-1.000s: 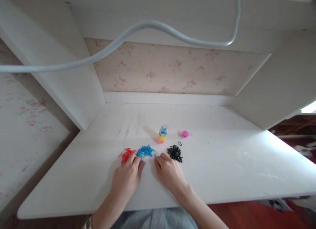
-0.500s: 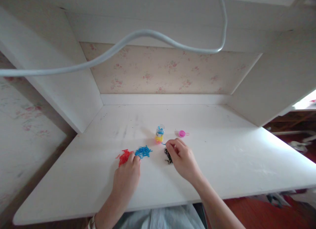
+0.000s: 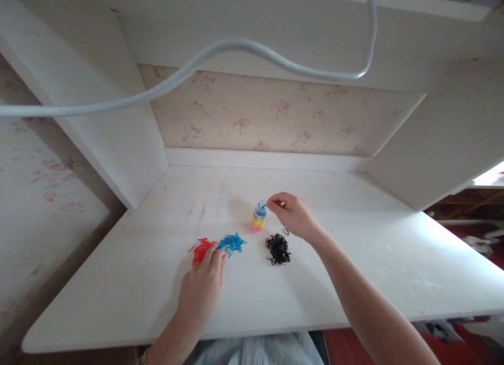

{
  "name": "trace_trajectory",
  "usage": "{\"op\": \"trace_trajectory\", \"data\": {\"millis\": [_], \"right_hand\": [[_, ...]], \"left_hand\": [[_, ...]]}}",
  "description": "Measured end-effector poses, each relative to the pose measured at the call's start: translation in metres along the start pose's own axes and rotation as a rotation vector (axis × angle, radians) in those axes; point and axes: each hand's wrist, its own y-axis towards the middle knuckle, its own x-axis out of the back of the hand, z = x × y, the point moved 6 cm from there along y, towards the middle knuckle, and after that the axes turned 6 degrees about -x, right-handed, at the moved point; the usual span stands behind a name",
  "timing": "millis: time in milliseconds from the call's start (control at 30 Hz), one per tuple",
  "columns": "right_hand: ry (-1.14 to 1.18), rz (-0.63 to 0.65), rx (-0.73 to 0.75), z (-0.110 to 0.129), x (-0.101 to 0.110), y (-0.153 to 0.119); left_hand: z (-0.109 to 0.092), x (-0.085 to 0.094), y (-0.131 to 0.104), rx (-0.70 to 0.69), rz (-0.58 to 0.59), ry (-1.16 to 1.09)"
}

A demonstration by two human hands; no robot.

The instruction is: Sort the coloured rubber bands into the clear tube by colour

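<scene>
My right hand is at the mouth of a small clear jar, its fingertips pinching a blue rubber band. Layers of blue, yellow and pink show inside the upright jar. My left hand rests on the table with its fingers pressed together, between a pile of red rubber bands and a pile of blue rubber bands. Its fingertips touch the near edge of the blue pile; what they hold, if anything, is hidden. A pile of black rubber bands lies below my right wrist.
A loose black band lies just above the black pile. The white table is closed in by a left side panel, a right side panel and a back wall. A white cable hangs across the upper view.
My right hand has moved up from beside the black pile to the jar's mouth, carrying the blue rubber band. It now hides the pink lid. My left hand has barely moved.
</scene>
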Motion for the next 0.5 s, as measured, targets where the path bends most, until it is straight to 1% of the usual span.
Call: {"op": "trace_trajectory", "data": {"millis": [167,367,433,500], "right_hand": [[-0.112,0.085,0.013,0.01,-0.004,0.009],[-0.167,0.128,0.046,0.015,-0.008,0.015],[-0.183,0.123,0.055,0.016,-0.007,0.015],[-0.185,0.078,0.059,0.017,-0.001,0.014]], "left_hand": [[0.002,-0.001,0.0,-0.001,-0.005,-0.002],[0.004,-0.001,0.0,-0.013,-0.006,-0.016],[0.004,-0.001,-0.001,-0.016,-0.008,-0.031],[0.005,-0.001,-0.001,-0.007,-0.005,-0.044]]}}
